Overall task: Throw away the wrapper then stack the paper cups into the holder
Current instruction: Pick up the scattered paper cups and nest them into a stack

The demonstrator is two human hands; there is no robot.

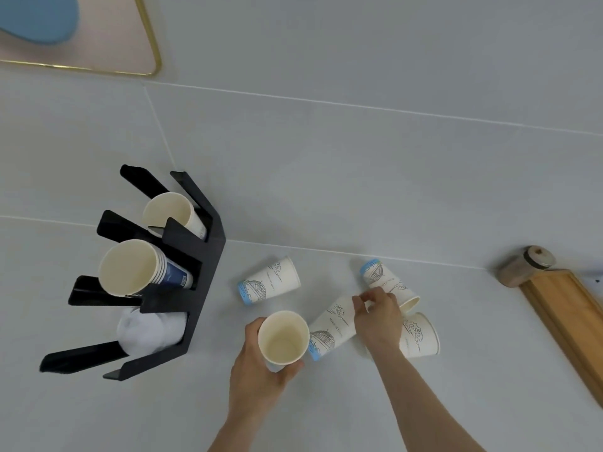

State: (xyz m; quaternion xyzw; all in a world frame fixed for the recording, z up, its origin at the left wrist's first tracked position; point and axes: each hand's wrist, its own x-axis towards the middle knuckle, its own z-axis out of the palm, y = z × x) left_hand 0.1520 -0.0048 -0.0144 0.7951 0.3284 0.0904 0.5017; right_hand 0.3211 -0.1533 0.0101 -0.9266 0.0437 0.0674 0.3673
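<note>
My left hand holds a white paper cup upright, its mouth facing me. My right hand pinches the rim end of a second cup that lies on its side beside the held one. Three more cups lie loose on the floor: one to the left, one behind my right hand and one to its right. The black cup holder stands at the left. Its far slot holds one cup, its middle slot a stack of cups, its near slot white lids.
A wooden tray lies at the right edge with a small lidded jar at its far end. A pink mat with a gold rim and a blue object sit at the top left. The floor is pale grey tile.
</note>
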